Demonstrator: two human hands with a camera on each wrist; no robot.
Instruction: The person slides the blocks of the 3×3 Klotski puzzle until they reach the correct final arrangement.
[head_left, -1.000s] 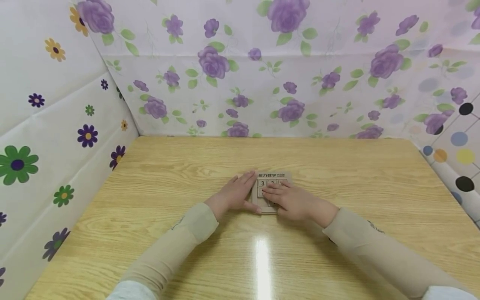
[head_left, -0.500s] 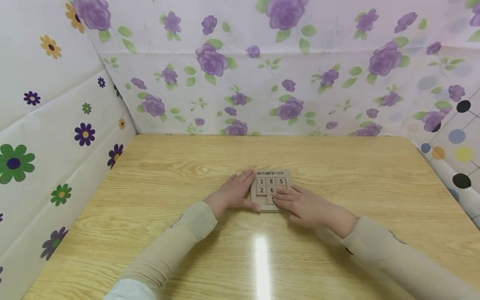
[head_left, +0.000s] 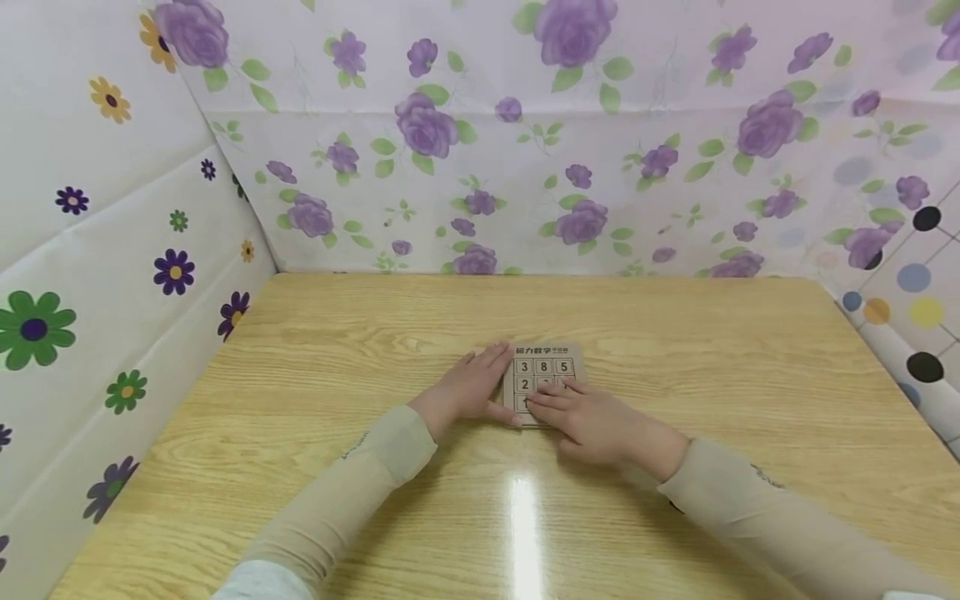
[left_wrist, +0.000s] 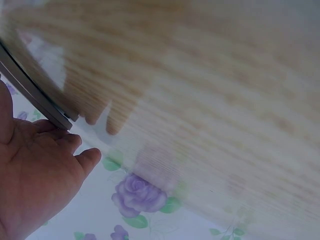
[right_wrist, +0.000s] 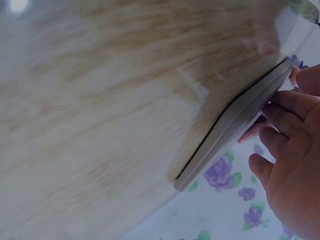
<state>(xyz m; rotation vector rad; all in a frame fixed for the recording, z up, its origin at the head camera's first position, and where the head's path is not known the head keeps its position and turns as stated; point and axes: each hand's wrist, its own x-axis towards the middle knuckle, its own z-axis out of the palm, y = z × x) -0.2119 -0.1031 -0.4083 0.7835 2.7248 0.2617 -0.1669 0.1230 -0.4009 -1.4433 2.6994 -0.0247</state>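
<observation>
A grey number slide puzzle point(head_left: 546, 351) lies flat on the table, with square numbered tiles in its frame. The tiles 3, 8, 5 and 2 show plainly. My left hand point(head_left: 474, 388) holds the puzzle by its left side, thumb at the near left corner and fingers along the far left corner. My right hand point(head_left: 596, 421) lies over the lower right part, its extended fingers touching the tiles. A tile point(head_left: 521, 404) sits in the bottom left cell, partly under a fingertip. The remaining lower cells are hidden by my right hand. Both wrist views show the puzzle edge-on beside the fingers.
The light wood table point(head_left: 375, 333) extends around the puzzle. A flowered sheet point(head_left: 480, 150) hangs behind its far edge, and patterned sheets stand at the left and right sides. A bright reflection lies on the tabletop in front of the hands.
A tile has slid left from the bottom middle into the bottom left cell. My right hand drew back right, then came left across the lower row. The left hand stays in place.
</observation>
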